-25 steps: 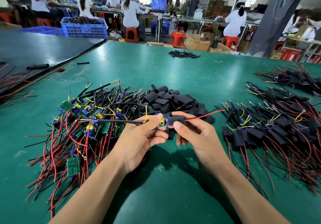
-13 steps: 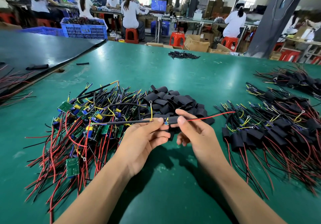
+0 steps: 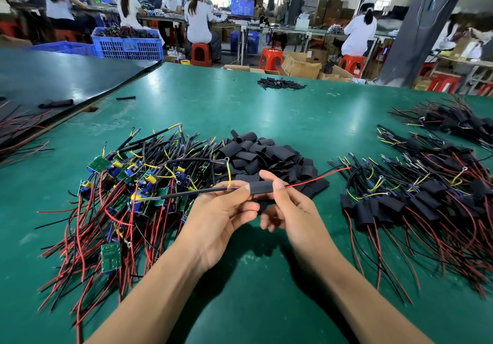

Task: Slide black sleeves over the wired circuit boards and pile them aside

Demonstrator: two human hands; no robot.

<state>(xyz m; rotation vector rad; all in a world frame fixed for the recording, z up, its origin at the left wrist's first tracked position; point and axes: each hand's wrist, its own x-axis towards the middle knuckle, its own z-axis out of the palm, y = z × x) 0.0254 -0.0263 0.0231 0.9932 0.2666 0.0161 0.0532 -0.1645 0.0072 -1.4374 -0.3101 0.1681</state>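
Observation:
Between both hands I hold one black sleeve point(image 3: 261, 186) that covers a wired circuit board; black and yellow leads stick out to the left and a red wire to the right. My left hand point(image 3: 222, 214) pinches the leads at the sleeve's left end. My right hand point(image 3: 286, 206) pinches the sleeve between thumb and forefinger. A heap of bare boards with red and black wires point(image 3: 125, 191) lies on the left. Loose black sleeves point(image 3: 266, 154) are piled just behind my hands. Sleeved boards point(image 3: 416, 199) lie heaped on the right.
The green table point(image 3: 266, 114) runs far back, with a small pile of black sleeves point(image 3: 280, 83) near its far edge and another bundle of sleeved boards point(image 3: 450, 122) at the far right. A dark bench point(image 3: 53, 82) adjoins on the left. People sit at benches behind.
The sleeve has slid left over the board, whose blue and yellow parts no longer show. Both hands stayed in about the same place above the table.

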